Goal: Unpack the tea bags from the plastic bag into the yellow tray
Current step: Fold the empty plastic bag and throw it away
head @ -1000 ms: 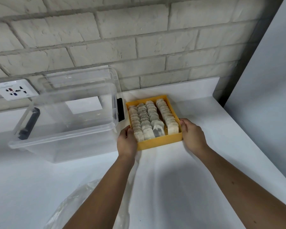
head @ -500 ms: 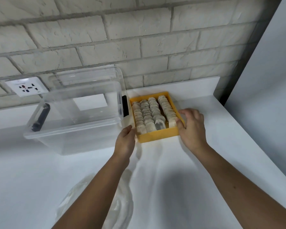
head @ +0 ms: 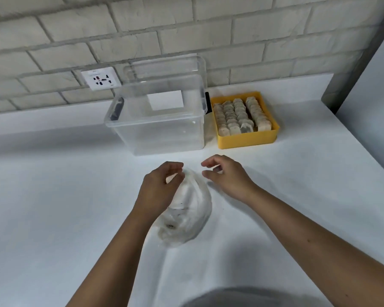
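Two grips: both yours, over the middle of the bench [head: 53,196], close together but not touching.
Left grip [head: 162,187]: fingers curled narrow, tips right at the top edge of the plastic bag [head: 191,209]; too blurred to tell whether you're pinching it or only touching.
Right grip [head: 226,176]: half-curled, thumb & fingers apart, holding nothing; just beside the bag's top, R of it.
Plastic bag: crumpled, see-through, on the bench btw your forearms; some dark specks inside, no tea bags visible in it.
Tea bags [head: 235,116]: in the yellow tray [head: 246,140], standing in approx. four rows; one at the front sits askew.
Yellow tray: back R of the bench, near the brick wall [head: 142,41], well apart from both grips.
Clear box [head: 162,134]: just L of the tray, open-topped, w/ its lid [head: 164,65] leaning behind it.
Socket [head: 101,79]: on the wall, L of the box.
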Demonstrator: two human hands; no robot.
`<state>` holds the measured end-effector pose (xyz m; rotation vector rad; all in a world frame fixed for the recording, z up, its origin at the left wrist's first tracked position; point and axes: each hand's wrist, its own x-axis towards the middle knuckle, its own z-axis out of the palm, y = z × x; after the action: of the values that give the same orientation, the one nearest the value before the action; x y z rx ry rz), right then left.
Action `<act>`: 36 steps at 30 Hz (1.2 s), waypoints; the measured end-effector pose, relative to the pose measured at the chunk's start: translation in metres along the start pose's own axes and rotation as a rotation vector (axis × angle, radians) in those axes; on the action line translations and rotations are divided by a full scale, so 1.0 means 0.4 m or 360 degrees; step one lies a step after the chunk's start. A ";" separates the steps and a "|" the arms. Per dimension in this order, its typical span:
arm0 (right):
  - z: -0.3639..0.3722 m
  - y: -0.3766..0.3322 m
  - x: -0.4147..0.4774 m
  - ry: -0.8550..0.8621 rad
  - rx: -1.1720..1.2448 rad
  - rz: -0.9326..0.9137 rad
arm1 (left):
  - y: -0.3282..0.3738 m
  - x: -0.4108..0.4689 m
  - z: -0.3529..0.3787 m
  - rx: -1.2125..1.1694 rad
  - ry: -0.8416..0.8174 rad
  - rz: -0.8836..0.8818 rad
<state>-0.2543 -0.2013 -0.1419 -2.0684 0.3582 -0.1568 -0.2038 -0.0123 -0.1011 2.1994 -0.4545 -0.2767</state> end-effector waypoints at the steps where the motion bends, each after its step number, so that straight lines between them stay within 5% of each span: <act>1: 0.018 -0.005 -0.001 -0.0066 -0.0033 0.0024 | -0.018 -0.015 -0.004 0.0092 0.0011 0.0019; 7: 0.087 -0.009 0.007 -0.0286 -0.0224 0.0239 | -0.124 -0.092 -0.037 0.0591 0.0233 0.0080; 10: 0.098 0.001 0.007 -0.0280 -0.0121 0.0337 | -0.158 -0.125 -0.059 0.0710 0.0192 -0.0314; 13: 0.091 0.008 0.002 -0.0247 0.0007 0.0404 | -0.187 -0.131 -0.074 0.0512 0.0040 -0.0497; 21: 0.081 -0.035 0.034 -0.0242 0.0248 0.0190 | -0.154 -0.075 -0.097 0.0493 0.0014 -0.0089; 24: 0.079 -0.036 0.036 0.0015 0.0170 0.0166 | -0.147 -0.053 -0.107 0.0238 0.0007 -0.0283; 27: 0.083 -0.027 0.033 0.0171 0.0219 0.0227 | -0.145 -0.060 -0.107 -0.0070 -0.0273 -0.0491; 32: 0.035 -0.031 0.041 0.0086 0.0178 0.0281 | -0.176 -0.027 -0.143 0.0041 -0.0264 -0.0299; 36: -0.003 -0.017 0.031 -0.0168 0.0551 0.0658 | -0.192 0.020 -0.199 -0.0005 -0.0291 -0.0287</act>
<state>-0.2415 -0.2031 -0.1359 -1.6174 0.6367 0.1322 -0.1515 0.0847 -0.1132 2.2245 -0.3543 -0.5789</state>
